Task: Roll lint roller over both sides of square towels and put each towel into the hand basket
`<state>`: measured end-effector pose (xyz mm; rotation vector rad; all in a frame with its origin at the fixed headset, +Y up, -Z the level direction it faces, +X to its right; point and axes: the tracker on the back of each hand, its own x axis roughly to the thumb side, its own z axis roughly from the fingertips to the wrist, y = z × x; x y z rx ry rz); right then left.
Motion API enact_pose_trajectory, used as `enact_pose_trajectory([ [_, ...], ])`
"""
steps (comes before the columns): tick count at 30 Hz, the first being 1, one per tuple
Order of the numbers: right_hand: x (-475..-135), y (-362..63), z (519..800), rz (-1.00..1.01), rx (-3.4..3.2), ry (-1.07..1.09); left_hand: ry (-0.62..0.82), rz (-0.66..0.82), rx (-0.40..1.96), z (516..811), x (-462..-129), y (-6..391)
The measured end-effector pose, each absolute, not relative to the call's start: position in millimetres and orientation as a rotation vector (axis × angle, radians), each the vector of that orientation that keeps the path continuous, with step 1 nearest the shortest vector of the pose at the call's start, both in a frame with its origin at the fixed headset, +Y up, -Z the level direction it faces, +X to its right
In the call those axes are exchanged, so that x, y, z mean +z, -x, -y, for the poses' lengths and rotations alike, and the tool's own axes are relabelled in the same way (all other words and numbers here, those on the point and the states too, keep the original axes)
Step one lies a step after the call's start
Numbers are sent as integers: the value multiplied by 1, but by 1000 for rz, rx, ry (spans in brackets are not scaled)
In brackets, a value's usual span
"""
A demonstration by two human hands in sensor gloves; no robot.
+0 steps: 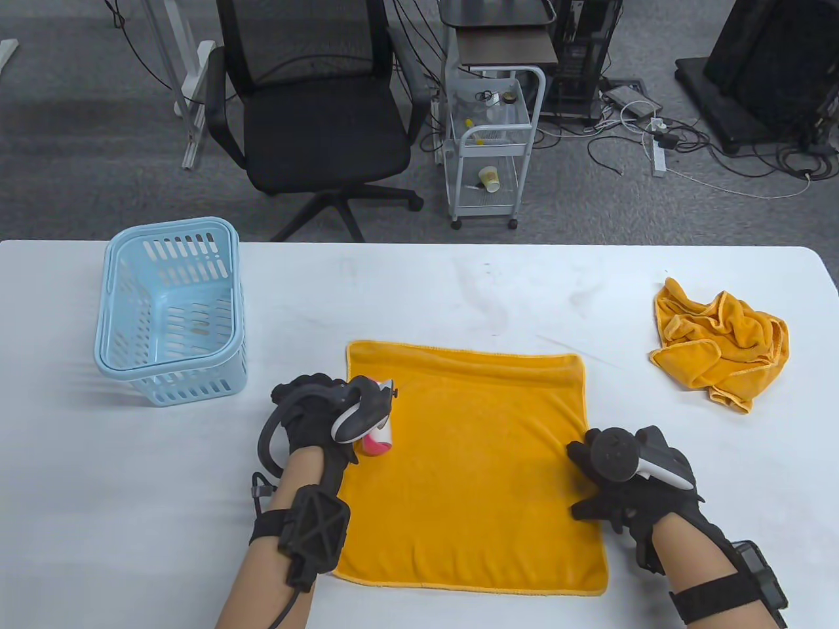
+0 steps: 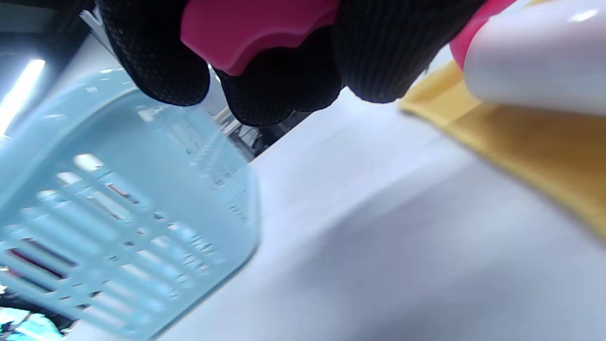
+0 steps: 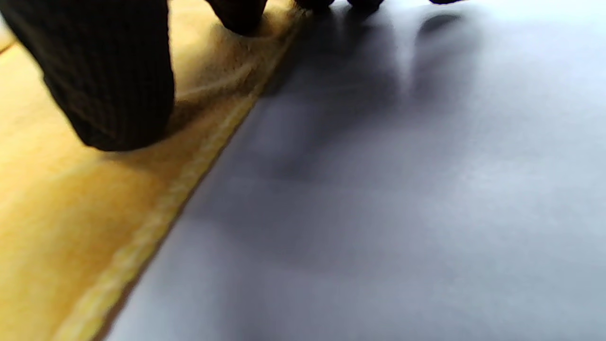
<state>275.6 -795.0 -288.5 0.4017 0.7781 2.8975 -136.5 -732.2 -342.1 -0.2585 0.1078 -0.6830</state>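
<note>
At the lower centre of the frame, the flat towel (image 1: 468, 468) lies on the surface. The left hand (image 1: 321, 419) grips the lint roller (image 1: 378, 440) at its left edge (unrolled cloth extends rightward); the right hand (image 1: 623, 488), fingers flat, pins the right edge.

The flat orange square towel (image 1: 472, 458) is soft cloth with a short fuzzy pile and a stitched hem. The crumpled orange towel (image 1: 720, 342) at the far right looks like the same matt cloth. The light blue slotted hand basket (image 1: 172, 308) is smooth, slightly glossy plastic. The lint roller (image 2: 530, 61) has a glossy pink plastic handle and a shiny white roll. The white table (image 1: 459, 288) is smooth and matt. Both black gloves (image 1: 311, 406) are knitted fabric.
</note>
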Motion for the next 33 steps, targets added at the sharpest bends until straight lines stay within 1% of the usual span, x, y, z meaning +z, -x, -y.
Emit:
enact_pose_trajectory([
  [2,-289,-276,795,-778,2898,-402,274,-96,-618,729,-341,142],
  [3,-289,-276,795,-778,2899,-401,286,-78,-529,727,-338,140],
  [5,-289,-276,795,-779,2897,-401,285,2,-385,723,-330,131],
  [7,-289,-276,795,-778,2896,-401,293,108,-239,723,-325,104],
  [9,-289,-276,795,-778,2897,-402,281,205,-178,726,-321,75],
  [12,-289,-276,795,-778,2894,-402,295,322,-144,737,-312,33],
  [14,-289,-276,795,-778,2893,-400,305,367,-162,747,-308,12],
  [17,-289,-276,796,-777,2892,-400,317,376,-192,758,-306,4],
  [20,-289,-276,796,-777,2891,-399,311,341,-291,762,-306,14],
  [21,-289,-276,796,-778,2891,-399,295,313,-372,760,-306,23],
  [24,-289,-276,796,-778,2893,-399,273,229,-508,752,-306,54],
  [28,-289,-276,796,-779,2896,-400,284,103,-641,743,-304,101],
  [31,-289,-276,795,-780,2899,-404,301,34,-691,738,-301,130],
  [33,-289,-276,795,-781,2900,-405,299,44,-674,733,-297,138],
])
